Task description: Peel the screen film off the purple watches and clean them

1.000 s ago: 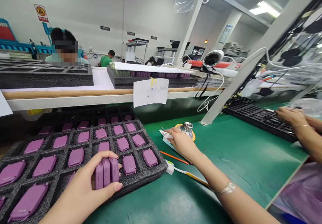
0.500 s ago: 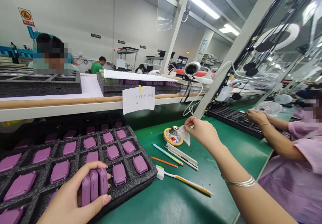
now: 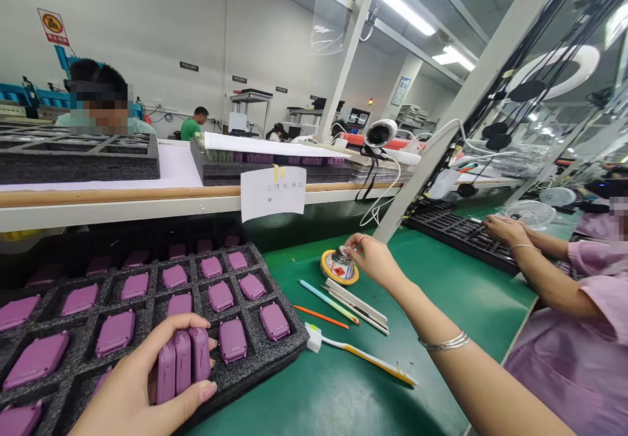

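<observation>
Fingers [image 3: 193, 321] of the left hand [image 3: 142, 384] stayed curled round a small stack of three purple plastic cases [image 3: 182, 364] standing on edge, thumb below and fingertips over the top, at the near edge of the black foam tray [image 3: 289, 341]. That grip had not shifted over the last second. More of the same purple cases [image 3: 220, 295] lay flat, one to a pocket, across the tray.

The right hand [image 3: 375, 259] had changed most. A second earlier it was pressed flat on a white wipe on the green worktop [image 3: 441, 305] right of the tray; half a second ago it had lifted, pinching the wipe in the air. Now it had come down onto the small metal dispenser with its yellow-rimmed base [image 3: 339, 266], fingertips bunched on the cap, the wipe barely visible beneath them. It looked like the cloth was being wetted.

Between dispenser and tray lay a light blue stick [image 3: 328, 301], an orange stick [image 3: 320, 316] and a white-headed toothbrush [image 3: 360, 353]. Further right of the tray, a co-worker's hands [image 3: 505, 230] rested on another dark tray [image 3: 456, 233].
</observation>
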The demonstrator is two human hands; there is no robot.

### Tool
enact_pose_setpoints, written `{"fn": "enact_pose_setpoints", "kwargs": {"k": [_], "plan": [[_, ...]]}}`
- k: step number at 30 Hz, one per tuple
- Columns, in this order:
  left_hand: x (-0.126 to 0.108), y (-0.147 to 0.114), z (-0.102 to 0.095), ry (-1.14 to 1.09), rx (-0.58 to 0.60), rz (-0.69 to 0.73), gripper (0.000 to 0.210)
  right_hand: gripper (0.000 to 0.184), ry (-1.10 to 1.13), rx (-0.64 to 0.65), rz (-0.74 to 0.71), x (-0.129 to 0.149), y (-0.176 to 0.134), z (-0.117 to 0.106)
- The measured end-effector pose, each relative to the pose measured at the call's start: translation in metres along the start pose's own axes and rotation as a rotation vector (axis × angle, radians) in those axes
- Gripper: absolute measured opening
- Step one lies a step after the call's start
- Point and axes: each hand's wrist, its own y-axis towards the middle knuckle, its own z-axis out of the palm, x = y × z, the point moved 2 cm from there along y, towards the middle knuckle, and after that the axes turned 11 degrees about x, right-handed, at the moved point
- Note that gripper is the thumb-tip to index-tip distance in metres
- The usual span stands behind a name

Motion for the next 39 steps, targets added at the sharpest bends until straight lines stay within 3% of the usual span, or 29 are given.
{"fn": "enact_pose_setpoints", "kwargs": {"k": [3, 7, 11, 14, 15, 17, 18, 20, 24, 32, 39], "plan": [[-0.010, -0.002, -0.002, -0.108, 0.107, -0.097, 0.053, 0.019, 0.000, 0.008, -0.011, -0.002, 0.001, 0.001], [-0.024, -0.005, -0.008, -0.141, 0.155, -0.096, 0.049, 0.019, 0.014, -0.006, -0.028, 0.007, 0.004, -0.006], [-0.027, -0.007, -0.009, -0.155, 0.244, -0.108, 0.048, 0.020, 0.106, -0.057, -0.150, 0.055, -0.014, -0.019], [-0.028, -0.009, -0.010, -0.145, 0.258, -0.109, 0.048, 0.010, 0.224, -0.047, -0.386, 0.118, -0.058, -0.025], [-0.028, -0.009, -0.011, -0.123, 0.257, -0.112, 0.048, 0.010, 0.264, -0.045, -0.510, 0.140, -0.077, -0.025], [-0.030, -0.009, -0.012, -0.080, 0.242, -0.101, 0.047, 0.012, 0.397, -0.143, -0.901, 0.180, -0.116, -0.028], [-0.031, -0.009, -0.012, -0.068, 0.234, -0.085, 0.047, 0.011, 0.443, -0.185, -1.013, 0.195, -0.131, -0.027], [-0.032, -0.007, -0.012, -0.062, 0.220, -0.037, 0.045, 0.010, 0.458, -0.200, -1.104, 0.216, -0.150, -0.022], [-0.031, -0.004, -0.011, -0.078, 0.225, -0.015, 0.043, 0.015, 0.391, -0.219, -1.110, 0.230, -0.150, -0.010], [-0.028, -0.005, -0.009, -0.082, 0.206, -0.059, 0.045, 0.011, 0.438, -0.174, -1.111, 0.225, -0.149, -0.005], [-0.028, -0.006, -0.007, -0.091, 0.178, -0.062, 0.039, 0.012, 0.615, -0.084, -0.985, 0.228, -0.147, 0.004]]}}
